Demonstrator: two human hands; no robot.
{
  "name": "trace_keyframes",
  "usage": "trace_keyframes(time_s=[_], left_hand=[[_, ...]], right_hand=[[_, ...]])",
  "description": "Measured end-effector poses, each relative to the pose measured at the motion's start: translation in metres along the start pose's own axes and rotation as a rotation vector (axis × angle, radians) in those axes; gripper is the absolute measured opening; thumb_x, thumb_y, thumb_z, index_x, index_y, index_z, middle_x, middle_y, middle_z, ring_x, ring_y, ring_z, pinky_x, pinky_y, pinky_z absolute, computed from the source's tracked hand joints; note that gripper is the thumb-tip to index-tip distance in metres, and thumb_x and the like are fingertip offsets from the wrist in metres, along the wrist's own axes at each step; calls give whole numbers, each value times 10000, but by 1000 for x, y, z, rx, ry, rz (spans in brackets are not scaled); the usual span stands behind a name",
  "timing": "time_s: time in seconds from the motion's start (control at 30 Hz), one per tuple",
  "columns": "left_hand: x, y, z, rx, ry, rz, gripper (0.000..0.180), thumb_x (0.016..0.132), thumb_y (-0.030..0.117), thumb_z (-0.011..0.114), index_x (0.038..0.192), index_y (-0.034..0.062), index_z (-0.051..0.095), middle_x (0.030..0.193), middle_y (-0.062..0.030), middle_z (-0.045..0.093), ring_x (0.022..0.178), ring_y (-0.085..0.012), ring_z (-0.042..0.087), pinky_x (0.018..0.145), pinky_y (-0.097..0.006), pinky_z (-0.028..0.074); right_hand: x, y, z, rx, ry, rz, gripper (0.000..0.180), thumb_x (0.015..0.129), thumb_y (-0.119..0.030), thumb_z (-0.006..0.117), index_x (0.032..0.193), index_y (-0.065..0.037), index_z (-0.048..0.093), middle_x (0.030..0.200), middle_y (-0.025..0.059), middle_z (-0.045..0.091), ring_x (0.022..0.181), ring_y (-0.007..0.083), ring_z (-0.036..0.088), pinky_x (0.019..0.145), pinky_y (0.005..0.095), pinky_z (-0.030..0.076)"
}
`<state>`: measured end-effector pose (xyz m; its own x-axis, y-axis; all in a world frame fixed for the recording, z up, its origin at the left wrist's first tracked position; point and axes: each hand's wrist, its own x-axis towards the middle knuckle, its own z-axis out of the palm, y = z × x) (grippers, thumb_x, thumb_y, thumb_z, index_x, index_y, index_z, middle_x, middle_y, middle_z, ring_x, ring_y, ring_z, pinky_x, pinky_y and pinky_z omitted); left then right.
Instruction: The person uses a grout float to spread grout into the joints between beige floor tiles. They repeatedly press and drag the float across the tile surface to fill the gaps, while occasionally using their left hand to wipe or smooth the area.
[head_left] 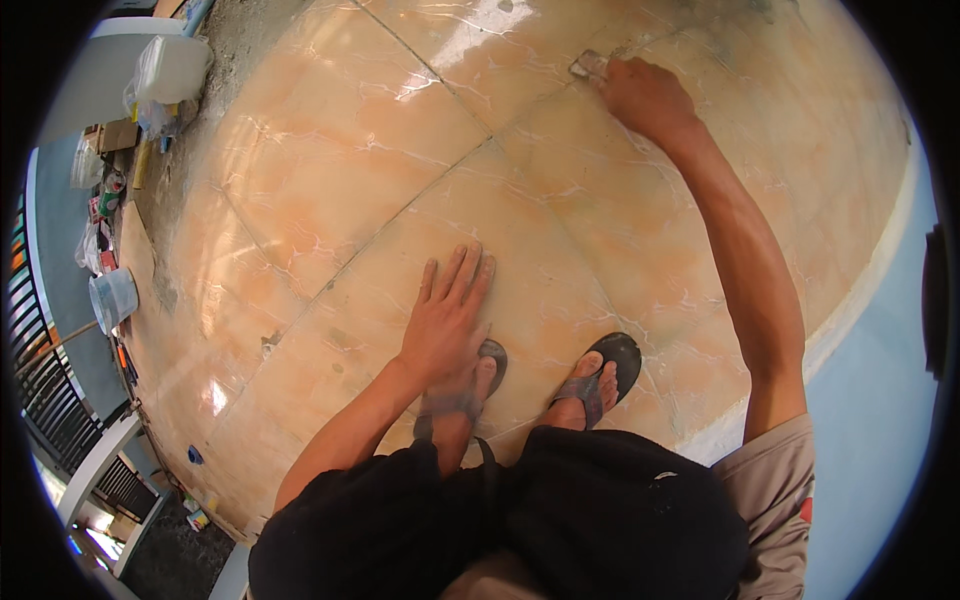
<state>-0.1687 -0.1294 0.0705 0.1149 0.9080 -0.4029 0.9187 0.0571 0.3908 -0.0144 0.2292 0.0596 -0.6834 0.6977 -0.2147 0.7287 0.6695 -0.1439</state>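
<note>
My left hand (447, 310) lies with its fingers stretched out on the glossy beige-orange tiles (400, 260), just ahead of my left sandal (490, 365). My right arm reaches far forward, and its hand (648, 98) is closed round a small, flat, greyish scraper-like piece (590, 66). That piece is against the floor on a dark joint between tiles; most of it is covered by my fingers, so its exact kind is unclear. Dark joint lines (410, 205) cross the floor between my hands, with some grey smears near the right hand.
My other sandal (615, 360) stands on the tiles. A pale blue wall (870, 390) rises at the right. Along the left are a clear plastic bucket (114, 298), a plastic-wrapped white container (172, 72), and assorted bags. A small blue object (195, 455) rests at the lower left.
</note>
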Motion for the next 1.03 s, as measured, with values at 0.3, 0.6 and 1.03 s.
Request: trace_keyframes(time_s=[0.3, 0.6, 1.03], left_hand=[[-31, -15, -9, -155, 56, -17, 170, 939, 217, 677, 984, 57, 708, 1068, -122, 681, 1069, -315, 635, 1147, -528, 395], [-81, -14, 30, -247, 148, 82, 220, 952, 271, 687, 1029, 66, 669, 1141, -134, 660, 1100, -353, 589, 1094, -520, 427], [-66, -17, 12, -1169, 123, -176, 872, 941, 434, 697, 1634, 94, 291, 1678, -176, 298, 1518, -411, 319, 1246, -569, 228]], right_hand=[[36, 8, -22, -70, -98, -44, 351, 976, -311, 567, 1082, -21, 735, 1086, 232, 738, 1014, 423, 707, 884, 535, 559], [8, -13, -22, -54, -64, -219, 385, 1011, -366, 558, 1301, -166, 716, 995, 254, 724, 930, 419, 706, 825, 527, 556], [-157, -105, 87, 1268, -759, 243, 572, 966, -263, 755, 1494, -176, 552, 1099, 170, 763, 794, 338, 716, 732, 439, 566]])
